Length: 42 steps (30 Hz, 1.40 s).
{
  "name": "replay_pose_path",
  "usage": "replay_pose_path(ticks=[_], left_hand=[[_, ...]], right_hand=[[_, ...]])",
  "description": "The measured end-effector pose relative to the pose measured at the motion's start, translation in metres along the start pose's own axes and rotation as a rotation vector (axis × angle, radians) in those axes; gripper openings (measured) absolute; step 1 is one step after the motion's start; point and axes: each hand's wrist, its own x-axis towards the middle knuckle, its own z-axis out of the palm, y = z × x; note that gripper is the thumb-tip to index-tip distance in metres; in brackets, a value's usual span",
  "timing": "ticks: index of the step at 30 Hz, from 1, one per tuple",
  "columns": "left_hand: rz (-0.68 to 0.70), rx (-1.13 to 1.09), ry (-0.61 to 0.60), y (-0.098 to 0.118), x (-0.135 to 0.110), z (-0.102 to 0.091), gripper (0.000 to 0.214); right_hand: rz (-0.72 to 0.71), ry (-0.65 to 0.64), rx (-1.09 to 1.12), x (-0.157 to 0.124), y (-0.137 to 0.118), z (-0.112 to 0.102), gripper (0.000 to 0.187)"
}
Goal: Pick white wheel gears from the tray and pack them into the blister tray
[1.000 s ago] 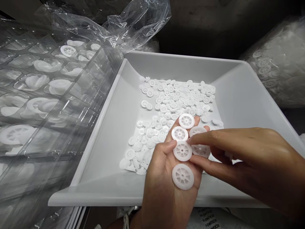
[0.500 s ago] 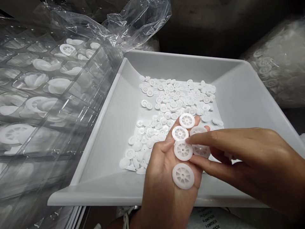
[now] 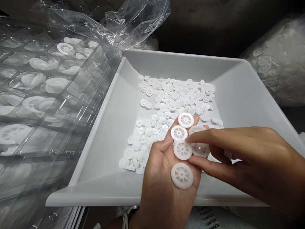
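My left hand [image 3: 162,181] lies palm up over a white plastic tray [image 3: 181,63], with several white plastic spoked wheels on its palm and fingers. The lowest wheel [image 3: 182,175] rests on the palm. Another wheel [image 3: 182,149] sits higher up, and my right hand [image 3: 240,156] reaches in from the right. Its index finger and thumb lie on either side of that wheel. Further wheels [image 3: 186,120] sit near my left fingertips. A loose layer of small white wheels [image 3: 173,95] covers the tray floor beyond my hands.
Clear plastic blister trays [image 3: 47,95] holding white wheels lie to the left of the tray, with crumpled plastic film [image 3: 133,22] behind. A plastic bag of wheels [image 3: 274,63] sits to the right. Printed paper [image 3: 205,219] lies below the tray.
The whole view has shifted slightly, so the tray sits a little further left and higher. My hands and the wheels on my palm hold nearly the same positions.
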Motion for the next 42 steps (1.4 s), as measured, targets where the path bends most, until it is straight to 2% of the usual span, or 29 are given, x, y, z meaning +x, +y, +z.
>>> replay_pose_path(ticks=[3, 6, 8, 10, 13, 17, 22, 26, 30, 34, 42], left_hand=[[0.030, 0.005, 0.039, 0.001, 0.000, -0.001, 0.047], [0.011, 0.037, 0.081, 0.001, -0.001, -0.002, 0.049], [-0.024, 0.062, 0.093, 0.000, -0.002, -0.003, 0.050], [-0.043, 0.065, 0.091, 0.000, -0.003, -0.003, 0.052], [-0.023, 0.026, 0.043, 0.000, -0.001, -0.002, 0.050], [0.012, -0.005, -0.020, 0.000, 0.002, -0.001, 0.045], [0.025, -0.029, 0.019, -0.001, 0.001, -0.003, 0.045], [0.040, -0.059, 0.006, -0.001, 0.000, -0.003, 0.047], [0.036, -0.084, -0.008, -0.001, 0.000, -0.004, 0.051], [0.026, -0.059, 0.040, -0.001, 0.000, -0.004, 0.059], [-0.030, 0.048, 0.143, -0.001, 0.001, 0.001, 0.059]], right_hand=[[-0.006, -0.015, -0.002, 0.001, -0.001, -0.005, 0.019], [-0.175, -0.159, 0.125, 0.001, -0.003, -0.006, 0.012], [-0.255, -0.246, 0.133, 0.000, -0.004, -0.004, 0.019], [-0.289, -0.224, 0.039, -0.002, -0.006, -0.002, 0.021], [-0.398, -0.095, -0.070, -0.004, -0.007, 0.000, 0.025], [-0.456, -0.062, -0.105, -0.004, -0.005, 0.002, 0.029], [-0.498, 0.035, -0.116, -0.002, -0.006, 0.005, 0.028], [-0.487, 0.023, -0.111, -0.002, -0.006, 0.006, 0.029], [-0.507, 0.038, -0.111, -0.003, -0.004, 0.006, 0.021], [-0.557, 0.006, -0.123, -0.004, -0.002, 0.005, 0.018], [-0.518, -0.004, -0.097, 0.000, -0.002, 0.004, 0.018]])
